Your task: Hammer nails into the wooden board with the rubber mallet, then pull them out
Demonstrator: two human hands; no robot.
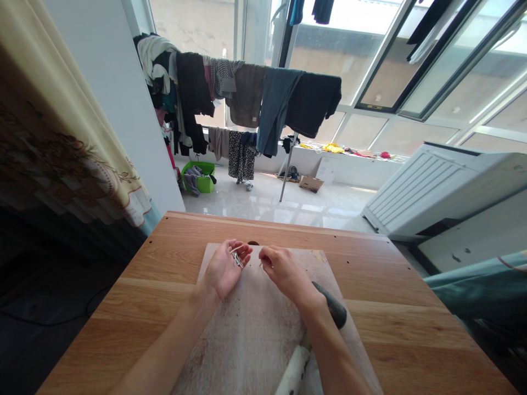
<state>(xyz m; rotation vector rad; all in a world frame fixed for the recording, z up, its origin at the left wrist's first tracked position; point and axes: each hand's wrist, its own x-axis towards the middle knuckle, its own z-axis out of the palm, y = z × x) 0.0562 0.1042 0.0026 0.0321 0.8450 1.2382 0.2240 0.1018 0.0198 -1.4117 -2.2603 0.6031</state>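
My left hand (224, 270) is turned palm up and cupped, with several small silvery nail-like pieces (237, 259) lying on the fingers. Above the left side of a pale wooden board (247, 340), it hovers or rests; I cannot tell which. My right hand (284, 270) is closed in a pinch over the board, to the right of the left hand. A tiny pale sliver shows under its fingertips, too small to name. Partly hidden beneath my right forearm lies a mallet, its dark head (335, 310) and whitish handle (294, 370) both showing.
The board lies on a brown wooden table (148, 285) with small dark holes near its edges. Beyond it stand a rack of hanging clothes (247, 93), a green basket (206, 178) and a small cardboard box (310, 184). A white ribbed unit (436, 186) stands at the right.
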